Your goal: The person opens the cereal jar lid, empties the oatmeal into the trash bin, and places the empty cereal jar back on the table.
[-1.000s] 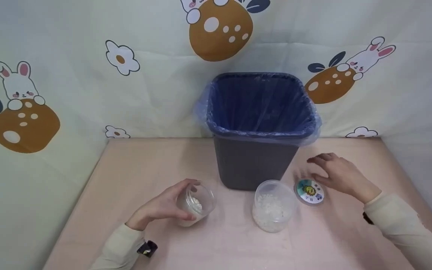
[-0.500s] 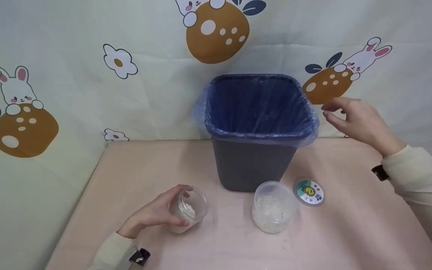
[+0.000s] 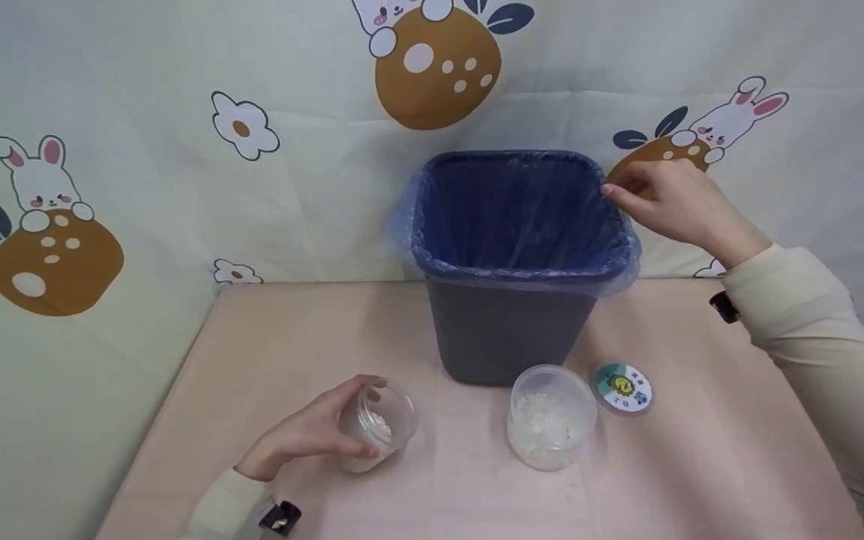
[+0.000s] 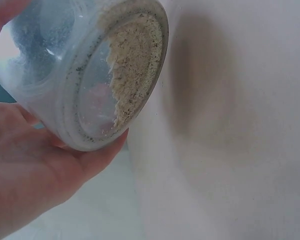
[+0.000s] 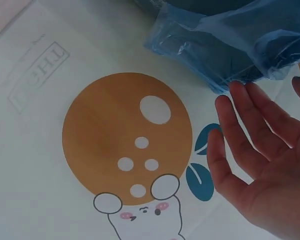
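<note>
My left hand grips a clear plastic jar, fingers on one side and thumb on the other. The jar leans, its open mouth facing up and to the right. Beige, rice-like grains are heaped to one side of its base in the left wrist view. My right hand is at the right rim of the bin, its thumb apart from its loosely bent fingers in the right wrist view. Those fingertips overlap the blue bin liner there.
A dark grey bin stands at the back, its liner folded over the rim. In front of it, a clear tub holds whitish grains. A round lid with a printed label lies beside the tub. Patterned cloth hangs behind.
My right hand has risen from beside the lid, then moved left to the bin's rim. The left hand, with the jar, has shifted slightly left and down.
</note>
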The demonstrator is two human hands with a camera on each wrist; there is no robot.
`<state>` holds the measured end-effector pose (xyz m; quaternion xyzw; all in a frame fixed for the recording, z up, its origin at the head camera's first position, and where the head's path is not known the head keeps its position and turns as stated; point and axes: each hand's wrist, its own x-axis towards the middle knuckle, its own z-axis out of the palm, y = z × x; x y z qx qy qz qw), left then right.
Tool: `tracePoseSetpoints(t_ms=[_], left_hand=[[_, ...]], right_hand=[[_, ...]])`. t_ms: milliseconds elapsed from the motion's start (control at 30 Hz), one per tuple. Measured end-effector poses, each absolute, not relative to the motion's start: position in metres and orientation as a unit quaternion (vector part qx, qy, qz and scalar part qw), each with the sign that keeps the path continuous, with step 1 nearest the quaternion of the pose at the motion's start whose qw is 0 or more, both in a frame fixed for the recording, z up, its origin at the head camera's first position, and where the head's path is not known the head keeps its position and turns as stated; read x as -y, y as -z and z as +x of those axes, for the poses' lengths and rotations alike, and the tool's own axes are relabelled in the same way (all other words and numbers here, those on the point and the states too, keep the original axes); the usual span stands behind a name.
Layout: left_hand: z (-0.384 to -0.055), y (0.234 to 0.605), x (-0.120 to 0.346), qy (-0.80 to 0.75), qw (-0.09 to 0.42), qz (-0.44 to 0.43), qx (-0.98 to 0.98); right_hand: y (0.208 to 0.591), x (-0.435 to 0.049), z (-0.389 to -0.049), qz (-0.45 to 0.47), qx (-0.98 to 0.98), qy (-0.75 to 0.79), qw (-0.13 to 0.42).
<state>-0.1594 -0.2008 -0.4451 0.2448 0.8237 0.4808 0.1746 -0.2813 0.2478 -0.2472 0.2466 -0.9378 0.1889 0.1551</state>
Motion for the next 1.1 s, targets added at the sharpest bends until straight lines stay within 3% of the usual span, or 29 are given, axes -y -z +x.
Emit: tracePoseSetpoints(t_ms=[167,400,600,1100], left_hand=[[-0.160,0.448,0.203,-0.472,0.174,0.249,-0.827],[-0.158,0.448,0.200,-0.469,0.174,0.260,-0.826],[-0.159,0.448,0.197,-0.468,0.182,0.260,-0.825],[-0.169,0.413,0.196,-0.461,0.105,0.270,-0.839]], right_hand=[[0.250,-0.245,-0.286,0.222,0.952,-0.162,0.138],[0.258,-0.246,-0.288,0.216,0.949,-0.156,0.166],[0.258,-0.244,-0.286,0.190,0.962,-0.147,0.126],[0.252,-0.240,-0.286,0.196,0.968,-0.110,0.109]])
